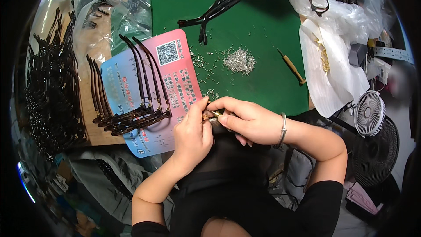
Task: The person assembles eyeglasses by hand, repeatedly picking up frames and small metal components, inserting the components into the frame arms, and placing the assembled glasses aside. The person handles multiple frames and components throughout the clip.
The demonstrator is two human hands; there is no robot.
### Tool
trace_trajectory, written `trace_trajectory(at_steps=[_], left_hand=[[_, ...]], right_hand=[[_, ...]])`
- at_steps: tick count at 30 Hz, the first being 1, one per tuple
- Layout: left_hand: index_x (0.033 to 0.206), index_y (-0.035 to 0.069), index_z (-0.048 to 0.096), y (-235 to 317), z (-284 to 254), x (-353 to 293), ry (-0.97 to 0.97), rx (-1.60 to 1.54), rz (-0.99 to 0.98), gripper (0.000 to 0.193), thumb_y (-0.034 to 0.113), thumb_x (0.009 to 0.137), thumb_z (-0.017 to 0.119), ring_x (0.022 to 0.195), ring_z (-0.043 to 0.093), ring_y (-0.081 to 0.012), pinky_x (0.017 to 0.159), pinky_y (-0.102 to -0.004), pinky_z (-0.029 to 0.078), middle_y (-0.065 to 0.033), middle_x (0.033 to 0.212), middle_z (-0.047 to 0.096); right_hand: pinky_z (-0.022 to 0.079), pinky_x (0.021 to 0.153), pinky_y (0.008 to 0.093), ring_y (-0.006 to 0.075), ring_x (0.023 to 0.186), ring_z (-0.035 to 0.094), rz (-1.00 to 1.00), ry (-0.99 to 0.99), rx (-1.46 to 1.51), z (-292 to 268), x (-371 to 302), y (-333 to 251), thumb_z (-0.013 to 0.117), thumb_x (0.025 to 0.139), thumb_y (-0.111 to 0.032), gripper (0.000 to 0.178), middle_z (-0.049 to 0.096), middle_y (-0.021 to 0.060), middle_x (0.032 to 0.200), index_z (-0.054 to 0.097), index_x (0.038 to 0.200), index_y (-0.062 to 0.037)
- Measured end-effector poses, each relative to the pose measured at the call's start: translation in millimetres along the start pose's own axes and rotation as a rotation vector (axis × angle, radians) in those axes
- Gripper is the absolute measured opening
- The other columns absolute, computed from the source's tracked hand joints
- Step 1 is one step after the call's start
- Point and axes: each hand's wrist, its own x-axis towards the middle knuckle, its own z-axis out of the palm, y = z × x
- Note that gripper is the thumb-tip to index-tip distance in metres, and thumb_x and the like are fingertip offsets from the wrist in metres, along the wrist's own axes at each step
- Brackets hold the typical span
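Observation:
My left hand and my right hand meet at the near edge of the green mat. Between my left fingers is a small dark brown piece, mostly covered, perhaps part of an eyeglass frame. My right thumb and forefinger pinch a slim brass-coloured tool against it; its tip is hidden. Just beyond the fingers lie loose silver screws, with a bigger heap of screws farther out. To the left, several tortoiseshell eyeglass frames rest on a pink and blue printed sheet.
Dark eyeglass temples lie at the far side; a large pile of temples fills the left. A brass-handled screwdriver lies right. Gold parts sit on white sheeting. A white fan stands near my right arm.

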Motion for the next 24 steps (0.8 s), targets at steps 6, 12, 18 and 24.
trace_trajectory(at_steps=[6,12,18,24], left_hand=[[0.112,-0.003,0.052,-1.7,-3.3,2.0,-0.027,0.015,0.025,0.037,-0.008,0.075,0.051,0.075,0.064,-0.0325,0.065,-0.0368,0.051,-0.02,0.086,0.062],[0.112,-0.003,0.051,0.5,-2.9,4.0,-0.059,-0.002,0.011,0.035,-0.006,0.077,0.05,0.076,0.064,-0.0333,0.066,-0.0369,0.051,-0.0211,0.088,0.062],[0.113,-0.004,0.053,3.4,-7.6,8.5,-0.079,-0.04,-0.017,0.028,-0.004,0.086,0.047,0.077,0.062,-0.0199,0.071,-0.0287,0.049,-0.0151,0.088,0.063],[0.127,0.001,0.04,-9.2,-27.7,17.6,-0.217,-0.661,-0.381,0.034,0.001,0.093,0.039,0.048,0.041,-0.0023,0.042,-0.0152,0.034,-0.0094,0.089,0.062]], right_hand=[[0.046,0.053,0.0286,0.0123,0.059,0.055,0.007,-0.012,0.003,0.9,0.8,0.6,0.04,0.094,-0.019,0.027,0.056,0.0066,0.076,0.045,0.116,-0.0031],[0.047,0.077,0.0399,0.0352,0.088,0.057,-0.278,0.158,-0.315,6.1,4.8,17.1,0.047,0.09,-0.015,0.026,0.056,0.0209,0.095,0.047,0.112,-0.0016],[0.052,0.052,0.0388,0.0309,0.059,0.061,-0.398,0.45,-0.983,24.9,-11.7,20.8,0.054,0.083,-0.014,0.037,0.05,0.0164,0.085,0.047,0.119,-0.0055],[0.051,0.054,0.0369,0.0289,0.065,0.062,-0.399,0.557,-0.951,4.1,-30.8,17.3,0.058,0.083,-0.015,0.042,0.05,0.0142,0.089,0.046,0.122,-0.0046]])
